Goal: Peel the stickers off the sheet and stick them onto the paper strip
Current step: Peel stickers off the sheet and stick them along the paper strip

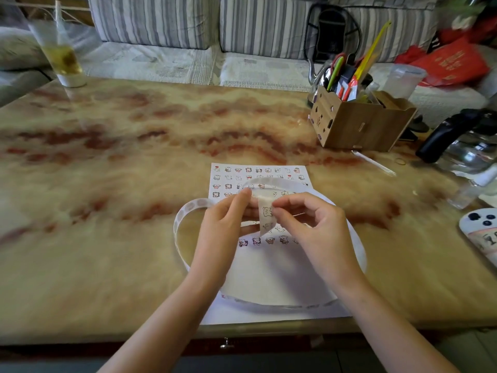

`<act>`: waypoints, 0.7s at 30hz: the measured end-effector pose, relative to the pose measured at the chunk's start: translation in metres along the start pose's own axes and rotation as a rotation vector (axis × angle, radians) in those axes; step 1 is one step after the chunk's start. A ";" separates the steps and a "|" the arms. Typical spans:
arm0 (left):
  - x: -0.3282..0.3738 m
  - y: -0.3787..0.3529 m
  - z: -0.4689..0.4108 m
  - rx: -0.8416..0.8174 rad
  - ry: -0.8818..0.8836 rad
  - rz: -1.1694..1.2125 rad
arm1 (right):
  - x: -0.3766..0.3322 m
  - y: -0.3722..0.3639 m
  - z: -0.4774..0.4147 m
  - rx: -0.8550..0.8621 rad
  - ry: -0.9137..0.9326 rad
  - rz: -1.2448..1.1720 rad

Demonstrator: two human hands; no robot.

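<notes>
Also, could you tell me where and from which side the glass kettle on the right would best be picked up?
By its black handle, coming from the near left. The handle juts out leftward and downward from the glass kettle, offering a bar to wrap, while the body is smooth, round glass. The wooden organiser box stands close on the far left.

Probably a home lounge: striped sofa [150, 22]

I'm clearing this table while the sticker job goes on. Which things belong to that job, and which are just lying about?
In use:
sticker sheet
paper strip
left hand and right hand, both pinching the strip

Lying about:
glass of drink
wooden organiser box
plastic cup
glass kettle
phone
</notes>
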State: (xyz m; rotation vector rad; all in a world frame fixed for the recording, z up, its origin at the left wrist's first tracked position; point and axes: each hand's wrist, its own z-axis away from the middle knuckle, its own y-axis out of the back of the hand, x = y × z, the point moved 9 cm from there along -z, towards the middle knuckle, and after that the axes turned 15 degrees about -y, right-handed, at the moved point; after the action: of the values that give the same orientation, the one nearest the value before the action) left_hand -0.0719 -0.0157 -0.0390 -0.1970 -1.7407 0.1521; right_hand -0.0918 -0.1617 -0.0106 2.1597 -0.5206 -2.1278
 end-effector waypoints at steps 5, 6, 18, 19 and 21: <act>0.000 0.000 -0.001 -0.050 -0.018 -0.085 | -0.001 0.002 0.000 -0.001 0.038 0.052; -0.001 0.000 -0.001 -0.057 -0.014 -0.086 | -0.001 0.002 0.001 -0.002 0.045 0.059; -0.001 -0.003 0.001 -0.082 -0.007 -0.082 | 0.001 0.002 -0.002 -0.014 0.025 0.105; -0.003 -0.002 0.001 -0.079 0.002 -0.088 | 0.001 0.001 -0.002 -0.022 0.027 0.120; -0.006 -0.001 0.001 -0.074 0.034 -0.093 | 0.002 -0.002 0.000 -0.031 0.044 0.169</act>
State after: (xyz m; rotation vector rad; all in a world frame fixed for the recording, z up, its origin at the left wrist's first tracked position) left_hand -0.0723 -0.0180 -0.0450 -0.1719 -1.7191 0.0166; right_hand -0.0911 -0.1608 -0.0126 2.0612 -0.6369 -1.9830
